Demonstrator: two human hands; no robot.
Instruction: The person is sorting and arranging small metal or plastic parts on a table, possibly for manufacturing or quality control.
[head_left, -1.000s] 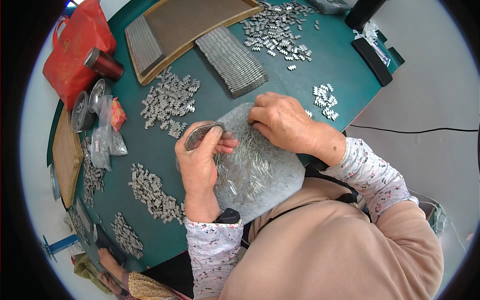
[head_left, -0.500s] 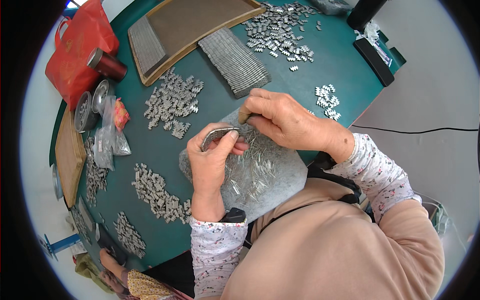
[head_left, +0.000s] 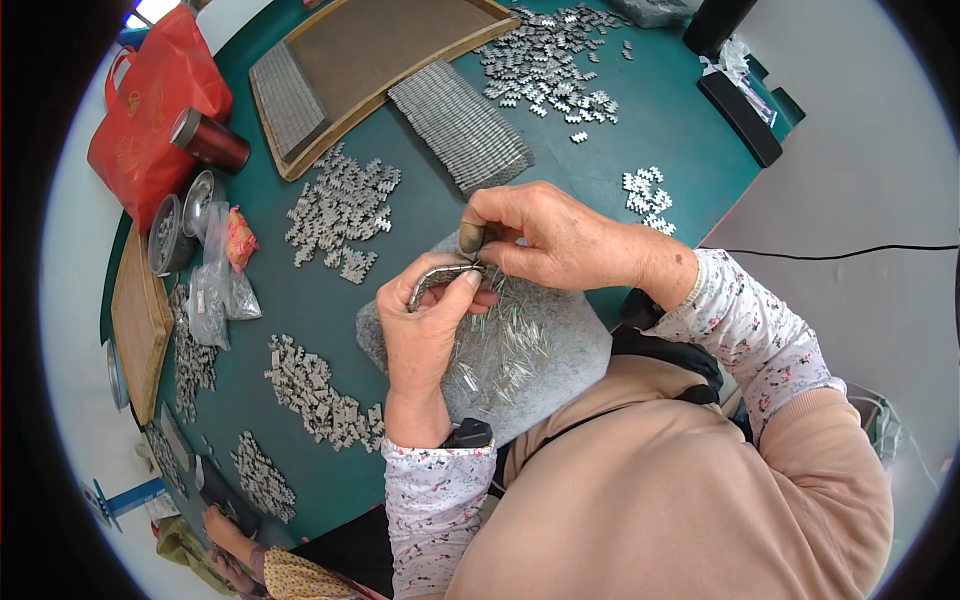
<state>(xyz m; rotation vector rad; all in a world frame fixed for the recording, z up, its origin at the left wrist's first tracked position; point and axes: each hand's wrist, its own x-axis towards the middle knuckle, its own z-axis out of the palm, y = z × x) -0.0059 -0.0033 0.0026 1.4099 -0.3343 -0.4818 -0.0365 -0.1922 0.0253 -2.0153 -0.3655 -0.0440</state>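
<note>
My left hand (head_left: 418, 335) is closed around a curved metal link band (head_left: 437, 273), like a piece of watch strap, its end sticking out between thumb and fingers. My right hand (head_left: 560, 240) pinches at that end, fingertips almost touching the left thumb. A brownish cover sits on one right fingertip. Whatever lies in the right pinch is too small to make out. Below both hands, a grey felt-like pad (head_left: 575, 350) reaches from the table edge over my lap. Many thin, shiny metal pins (head_left: 510, 345) lie scattered on it.
Heaps of small metal links (head_left: 345, 205) cover parts of the green table (head_left: 440, 210). Beyond are rows of linked bands (head_left: 460, 125) and a wooden tray (head_left: 390, 90). A red bag (head_left: 160, 110), a dark red flask (head_left: 212, 140) and a black case (head_left: 740, 120) stand around. A co-worker's hand (head_left: 228, 530) shows lower left.
My right hand has moved slightly left and down, bringing its fingertips to the band's end. The left hand keeps its hold on the band. The whole view has shifted slightly.
</note>
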